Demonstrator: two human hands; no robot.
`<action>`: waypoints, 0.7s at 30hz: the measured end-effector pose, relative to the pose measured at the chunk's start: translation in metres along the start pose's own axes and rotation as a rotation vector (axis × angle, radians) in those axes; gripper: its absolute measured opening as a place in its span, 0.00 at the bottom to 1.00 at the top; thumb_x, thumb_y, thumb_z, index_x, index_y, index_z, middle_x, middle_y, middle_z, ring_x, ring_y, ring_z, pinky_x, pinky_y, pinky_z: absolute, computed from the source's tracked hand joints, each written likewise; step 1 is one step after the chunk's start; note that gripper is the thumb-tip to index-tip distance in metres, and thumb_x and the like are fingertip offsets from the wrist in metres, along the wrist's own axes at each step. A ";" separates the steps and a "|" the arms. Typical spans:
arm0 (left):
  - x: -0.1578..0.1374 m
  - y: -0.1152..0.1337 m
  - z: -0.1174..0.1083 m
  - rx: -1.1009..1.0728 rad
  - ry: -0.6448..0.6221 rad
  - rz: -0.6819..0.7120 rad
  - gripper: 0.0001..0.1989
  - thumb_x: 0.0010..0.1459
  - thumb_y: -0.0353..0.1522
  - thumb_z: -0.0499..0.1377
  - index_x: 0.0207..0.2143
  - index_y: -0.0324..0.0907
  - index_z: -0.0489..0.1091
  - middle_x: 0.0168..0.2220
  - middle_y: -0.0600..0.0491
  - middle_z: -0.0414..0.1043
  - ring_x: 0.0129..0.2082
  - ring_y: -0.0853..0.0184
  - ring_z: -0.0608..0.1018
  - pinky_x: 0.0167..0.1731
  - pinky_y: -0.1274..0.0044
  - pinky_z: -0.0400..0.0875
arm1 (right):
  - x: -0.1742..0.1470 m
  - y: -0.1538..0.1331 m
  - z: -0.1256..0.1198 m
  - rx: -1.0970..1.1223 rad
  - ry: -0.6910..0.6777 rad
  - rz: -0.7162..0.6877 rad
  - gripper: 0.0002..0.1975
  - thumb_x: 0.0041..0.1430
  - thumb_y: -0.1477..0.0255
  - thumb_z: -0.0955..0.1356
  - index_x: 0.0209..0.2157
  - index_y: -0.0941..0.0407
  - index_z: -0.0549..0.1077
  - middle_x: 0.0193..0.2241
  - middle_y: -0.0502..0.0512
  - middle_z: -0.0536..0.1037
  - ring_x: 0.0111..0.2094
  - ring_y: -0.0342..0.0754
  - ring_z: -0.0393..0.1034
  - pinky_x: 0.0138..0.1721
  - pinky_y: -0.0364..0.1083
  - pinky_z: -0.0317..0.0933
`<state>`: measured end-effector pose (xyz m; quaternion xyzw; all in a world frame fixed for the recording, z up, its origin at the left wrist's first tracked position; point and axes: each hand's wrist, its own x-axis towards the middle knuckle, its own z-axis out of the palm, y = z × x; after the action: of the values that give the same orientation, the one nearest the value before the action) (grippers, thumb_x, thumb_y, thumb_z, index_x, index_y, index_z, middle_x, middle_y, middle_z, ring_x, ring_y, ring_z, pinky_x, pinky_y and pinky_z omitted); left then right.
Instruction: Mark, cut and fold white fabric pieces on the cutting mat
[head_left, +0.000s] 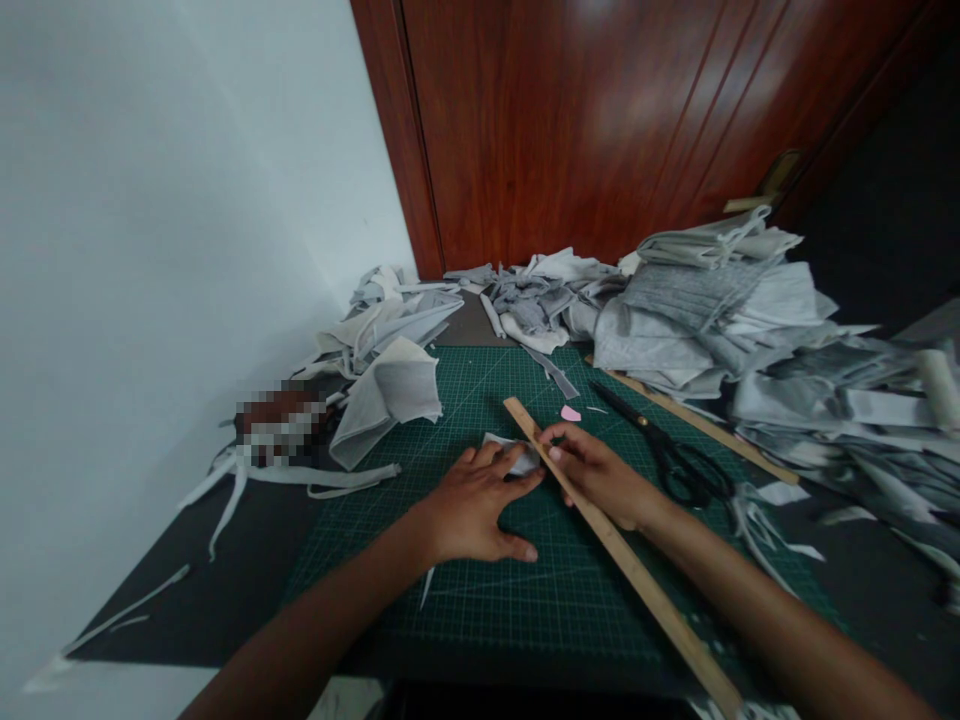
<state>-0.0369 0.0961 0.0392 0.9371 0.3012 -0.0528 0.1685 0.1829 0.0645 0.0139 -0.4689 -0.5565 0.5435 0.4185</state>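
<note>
My left hand (480, 505) lies flat with its fingers spread, pressing a small pale piece of fabric (525, 462) against the green cutting mat (480, 605). Part of that piece is hidden under my fingers. A long wooden ruler (630, 565) slants from beside the fabric down to the near edge, and my right hand (592, 470) grips it near its far end. Just right of this hand rest black scissors (667, 450), their blades pointing away to the left. A pink scrap (570, 413) lies beyond my right fingers.
A second wooden strip (697, 420) lies beyond the scissors. Grey fabric is heaped at the right (690, 310), with more fabric pieces (390, 390) at the left and scraps (540, 295) at the back. A white wall (187, 200) and a brown door (562, 130) bound the table.
</note>
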 end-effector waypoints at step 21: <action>0.005 -0.003 0.007 -0.002 0.108 0.001 0.52 0.46 0.63 0.65 0.69 0.54 0.58 0.73 0.44 0.47 0.71 0.40 0.51 0.65 0.49 0.46 | -0.005 0.007 0.027 -0.099 0.125 -0.204 0.06 0.66 0.66 0.66 0.39 0.52 0.72 0.35 0.51 0.74 0.38 0.49 0.74 0.40 0.50 0.71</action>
<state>-0.0349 0.0988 0.0308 0.9386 0.3092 -0.0018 0.1531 0.1585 0.0538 0.0052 -0.4629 -0.6004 0.4395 0.4818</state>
